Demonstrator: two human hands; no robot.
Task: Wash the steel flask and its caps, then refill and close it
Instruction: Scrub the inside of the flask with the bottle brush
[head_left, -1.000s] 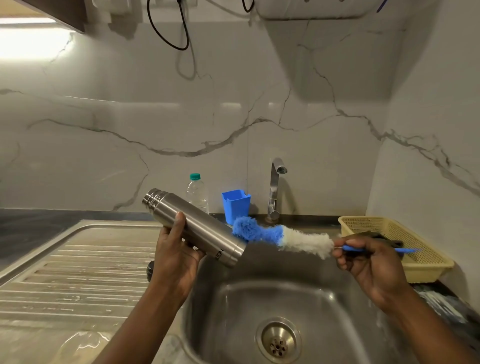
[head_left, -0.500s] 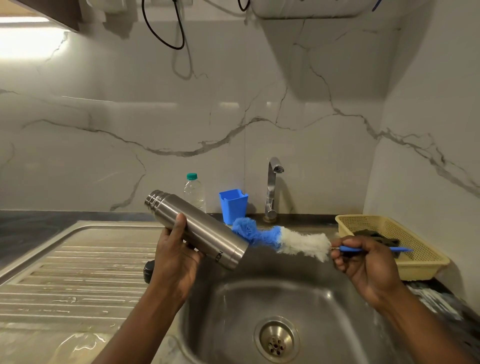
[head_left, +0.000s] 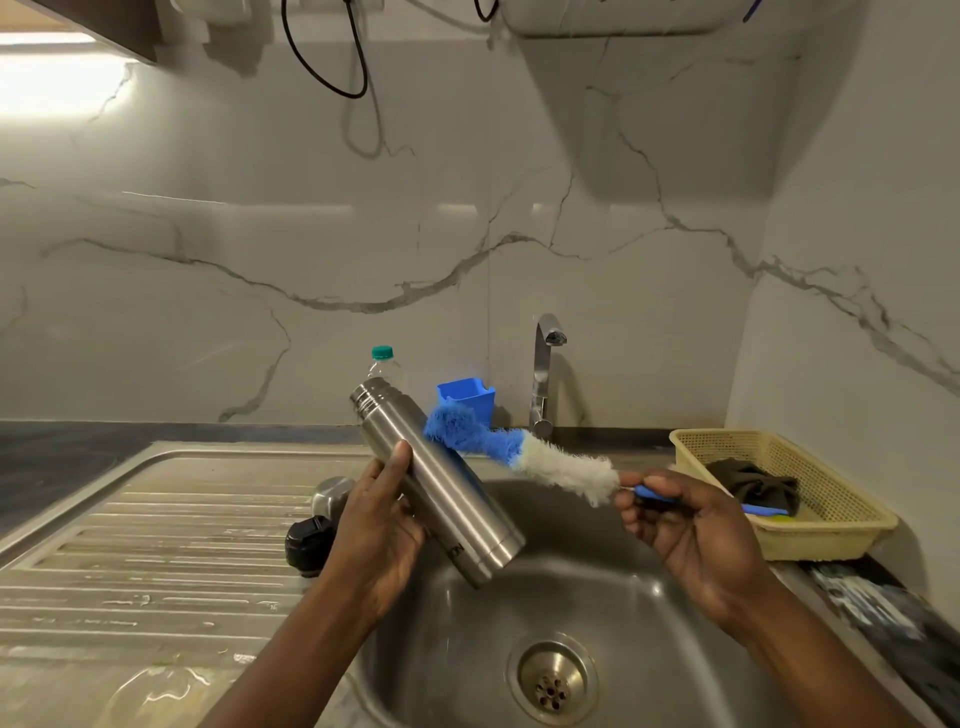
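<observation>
My left hand (head_left: 382, 530) grips the steel flask (head_left: 441, 488) round its middle, above the left edge of the sink. The flask is tilted, its ringed neck up and to the left, its base down and to the right. My right hand (head_left: 685, 525) pinches the blue handle of a bottle brush (head_left: 519, 452). The brush's blue tip lies against the right side of the flask's upper body, outside it. A steel cap (head_left: 332, 492) and a black inner cap (head_left: 307, 540) sit on the drainboard, partly hidden behind my left hand.
The sink basin (head_left: 597, 603) with its drain lies below the hands, and the ribbed drainboard (head_left: 156, 561) is to the left. A tap (head_left: 545, 374), a blue cup (head_left: 467, 397) and a plastic bottle (head_left: 383, 364) stand at the back. A yellow basket (head_left: 841, 530) holds a dark cloth.
My left hand has turned the flask steeper, neck higher. The brush tip has shifted from the flask's base end to beside its upper body. My right hand has come closer in.
</observation>
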